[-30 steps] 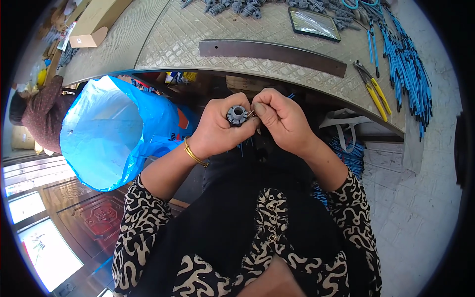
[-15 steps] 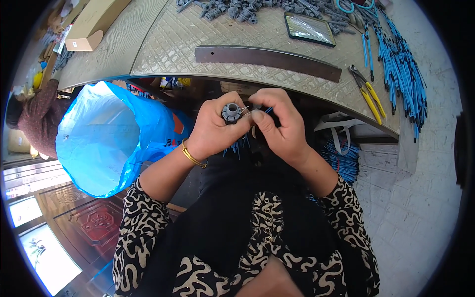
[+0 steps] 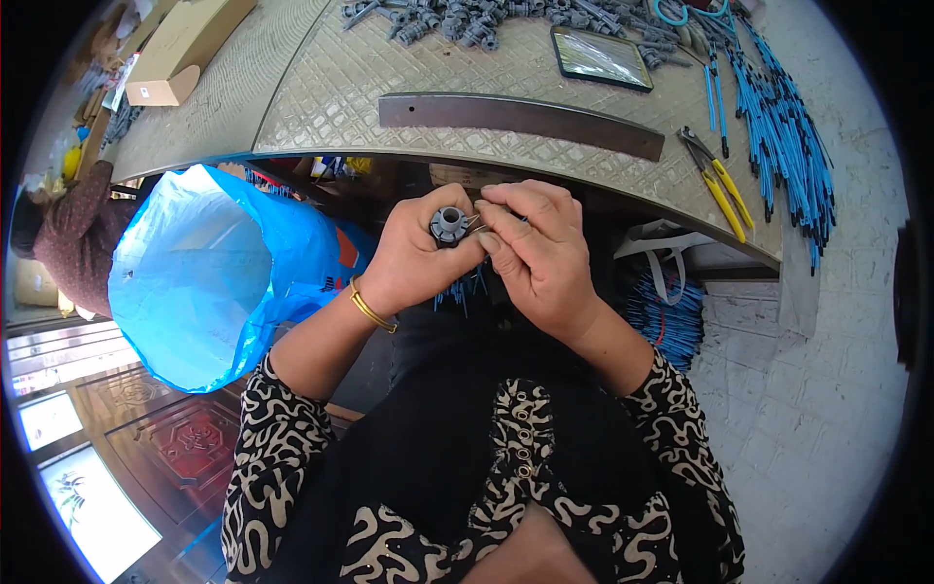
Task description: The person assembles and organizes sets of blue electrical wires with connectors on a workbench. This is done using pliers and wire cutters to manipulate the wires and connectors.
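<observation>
My left hand [image 3: 404, 251] is closed round a grey ribbed plastic fitting [image 3: 449, 226], its round hollow end turned up toward me. Thin wire ends [image 3: 476, 224] stick out beside the fitting, between my two hands. With thumb and fingers pressed together, my right hand [image 3: 541, 251] pinches these wires; their far ends are hidden by my fingers. Below my hands, several thin blue wires [image 3: 461, 290] hang down in front of my dark clothing.
A patterned workbench [image 3: 321, 92] carries a metal bar [image 3: 520, 122], yellow-handled pliers [image 3: 718, 185], a dark-framed flat tray [image 3: 601, 58], grey fittings [image 3: 452, 21] and blue wires [image 3: 778, 127]. A large blue bag [image 3: 195, 277] stands open at my left. Another person [image 3: 73, 234] sits at far left.
My right hand has moved in closer, its fingers now bunched on the wires beside the fitting. A blue wire seen near my right fingers earlier is no longer visible. My left hand keeps its hold.
</observation>
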### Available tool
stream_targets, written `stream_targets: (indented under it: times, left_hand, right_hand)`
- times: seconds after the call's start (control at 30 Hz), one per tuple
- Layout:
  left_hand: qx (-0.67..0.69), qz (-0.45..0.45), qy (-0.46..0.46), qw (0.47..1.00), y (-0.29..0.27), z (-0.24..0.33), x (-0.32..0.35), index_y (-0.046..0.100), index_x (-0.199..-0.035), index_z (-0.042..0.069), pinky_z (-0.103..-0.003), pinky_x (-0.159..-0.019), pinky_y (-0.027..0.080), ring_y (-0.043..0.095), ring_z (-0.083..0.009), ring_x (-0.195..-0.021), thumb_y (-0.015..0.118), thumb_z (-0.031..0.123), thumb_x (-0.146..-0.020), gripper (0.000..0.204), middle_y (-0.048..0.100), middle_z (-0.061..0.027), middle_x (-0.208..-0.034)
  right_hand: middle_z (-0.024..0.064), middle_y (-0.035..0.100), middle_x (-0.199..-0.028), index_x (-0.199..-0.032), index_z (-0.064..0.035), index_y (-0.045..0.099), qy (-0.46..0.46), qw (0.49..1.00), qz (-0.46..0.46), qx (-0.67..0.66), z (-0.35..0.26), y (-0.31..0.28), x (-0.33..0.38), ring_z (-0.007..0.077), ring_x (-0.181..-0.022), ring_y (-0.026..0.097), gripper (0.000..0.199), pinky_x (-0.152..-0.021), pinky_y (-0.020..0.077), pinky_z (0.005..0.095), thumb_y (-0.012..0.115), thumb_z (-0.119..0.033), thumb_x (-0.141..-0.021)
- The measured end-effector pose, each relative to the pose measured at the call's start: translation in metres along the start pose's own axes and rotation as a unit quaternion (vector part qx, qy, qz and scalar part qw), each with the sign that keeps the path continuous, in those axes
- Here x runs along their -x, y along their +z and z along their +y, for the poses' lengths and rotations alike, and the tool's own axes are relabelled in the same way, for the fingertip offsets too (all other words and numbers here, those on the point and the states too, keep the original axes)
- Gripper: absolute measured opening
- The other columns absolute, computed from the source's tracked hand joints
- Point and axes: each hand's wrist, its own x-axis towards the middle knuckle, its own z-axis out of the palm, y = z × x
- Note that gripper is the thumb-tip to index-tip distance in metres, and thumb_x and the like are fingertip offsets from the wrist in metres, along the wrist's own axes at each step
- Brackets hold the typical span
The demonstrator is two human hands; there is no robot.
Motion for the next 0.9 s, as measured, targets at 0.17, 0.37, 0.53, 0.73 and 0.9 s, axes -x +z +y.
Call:
stream_targets:
  times: [0.17,0.37,0.53,0.73,0.9]
  left_hand:
    - [0.005,-0.009,-0.002,1.0,-0.002,-0.002,0.001,0.049,-0.074,0.004,-0.02,-0.052,0.035,0.038,-0.0029,-0.062,0.063,0.006,-0.072,0.014,0.045,0.0033,-0.064]
    - [-0.004,0.03,0.003,1.0,0.009,0.0,0.0,0.05,-0.075,0.004,-0.019,-0.052,0.036,0.04,-0.0027,-0.062,0.062,0.005,-0.072,0.013,0.047,0.003,-0.064]
    - [-0.022,0.086,0.006,0.996,0.016,-0.004,0.002,0.05,-0.074,0.003,-0.022,-0.051,0.037,0.04,-0.004,-0.059,0.063,0.005,-0.073,0.013,0.048,-0.0002,-0.061]
    - [-0.025,0.096,0.016,0.995,0.022,-0.002,-0.001,0.052,-0.074,0.002,-0.025,-0.05,0.039,0.04,-0.0066,-0.056,0.064,0.007,-0.072,0.014,0.048,-0.0059,-0.058]
    - [-0.007,0.031,0.028,0.999,0.012,0.0,-0.001,0.052,-0.074,0.002,-0.025,-0.051,0.039,0.041,-0.0055,-0.058,0.064,0.005,-0.07,0.013,0.048,-0.0039,-0.059]
  right_hand:
    - [0.0102,0.057,-0.108,-0.097,0.0012,0.062,0.004,0.999,-0.044,-0.009,-0.003,-0.004,-0.001,0.0254,-0.097,0.052,0.018,-0.082,0.0412,0.0336,0.06,-0.007,-0.081]
    - [0.0121,0.056,-0.106,-0.095,0.0014,0.061,0.068,0.992,0.006,-0.105,-0.004,0.002,0.003,0.0278,-0.1,0.05,0.017,-0.087,0.0395,0.0352,0.059,-0.005,-0.079]
    - [0.0134,0.056,-0.105,-0.088,0.0006,0.06,0.043,0.998,0.033,-0.021,-0.008,0.004,-0.002,0.0296,-0.101,0.05,0.012,-0.086,0.0398,0.0355,0.06,-0.004,-0.077]
    - [0.0129,0.054,-0.106,-0.081,-0.0019,0.057,0.037,0.999,-0.005,-0.022,-0.005,-0.007,-0.01,0.0298,-0.099,0.05,0.008,-0.086,0.0396,0.0369,0.062,-0.003,-0.075]
    - [0.0092,0.054,-0.106,-0.081,-0.006,0.055,-0.034,0.994,-0.033,-0.098,0.01,-0.004,-0.013,0.0269,-0.098,0.05,0.013,-0.084,0.039,0.0366,0.062,-0.005,-0.071]
